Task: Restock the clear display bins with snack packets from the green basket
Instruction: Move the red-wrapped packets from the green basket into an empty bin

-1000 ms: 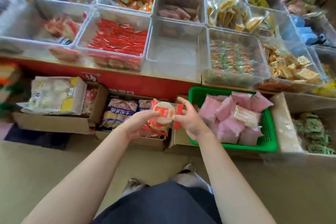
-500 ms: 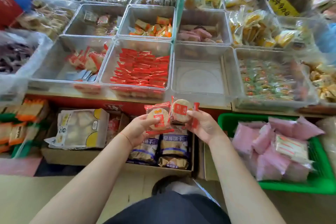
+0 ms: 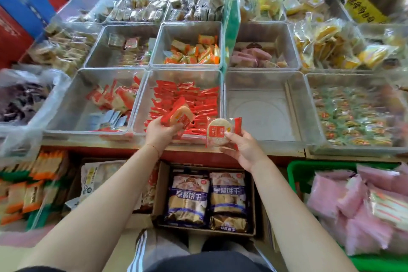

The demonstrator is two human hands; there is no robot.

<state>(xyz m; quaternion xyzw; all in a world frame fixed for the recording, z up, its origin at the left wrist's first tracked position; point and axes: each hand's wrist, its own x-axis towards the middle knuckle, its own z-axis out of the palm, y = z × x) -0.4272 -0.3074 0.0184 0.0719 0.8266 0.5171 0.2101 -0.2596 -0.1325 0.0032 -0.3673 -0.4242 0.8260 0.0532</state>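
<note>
My left hand (image 3: 159, 132) grips a red-wrapped round cracker packet (image 3: 179, 115) over the front rim of the clear bin of red packets (image 3: 141, 104). My right hand (image 3: 245, 150) pinches a second red-and-clear cracker packet (image 3: 220, 131), held upright just before the front rims of that bin and the neighbouring clear bin (image 3: 293, 108), whose floor is bare. The green basket (image 3: 297, 172) sits low at the right, piled with pink packets (image 3: 344, 203).
Rows of clear bins with assorted snacks fill the counter behind. A red counter front (image 3: 198, 158) runs below the bins. Cardboard boxes with biscuit bags (image 3: 207, 196) stand on the floor under my arms. Orange and green packs (image 3: 26, 187) lie at the left.
Both hands have risen from below the counter edge up to the bins' front rims. The two packets have moved apart, the left one tilting over the red-packet bin.
</note>
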